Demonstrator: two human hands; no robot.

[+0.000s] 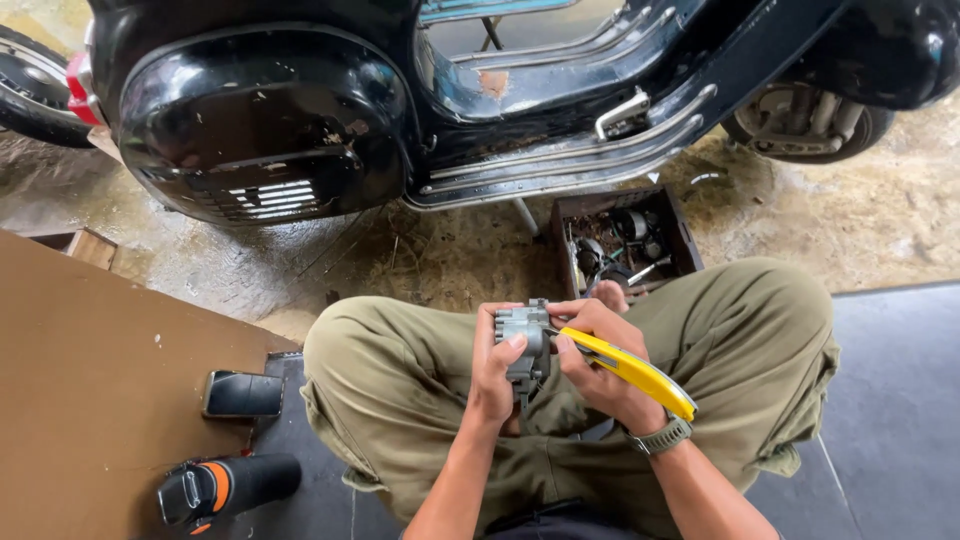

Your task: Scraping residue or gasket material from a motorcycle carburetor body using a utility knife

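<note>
I sit cross-legged in olive trousers in front of a black scooter (270, 120). My left hand (495, 365) grips a small grey metal engine part (524, 335) held upright over my lap, thumb on its face. My right hand (595, 365) holds a yellow-handled tool (635, 372) like a utility knife, its tip against the right side of the grey part. A watch sits on my right wrist (664, 436).
A dark wooden box (685, 235) of oily parts stands on the dirt floor past my knees. A phone (242, 394) lies on the brown board (90, 400) at my left. A black and orange bottle (225, 487) lies near it.
</note>
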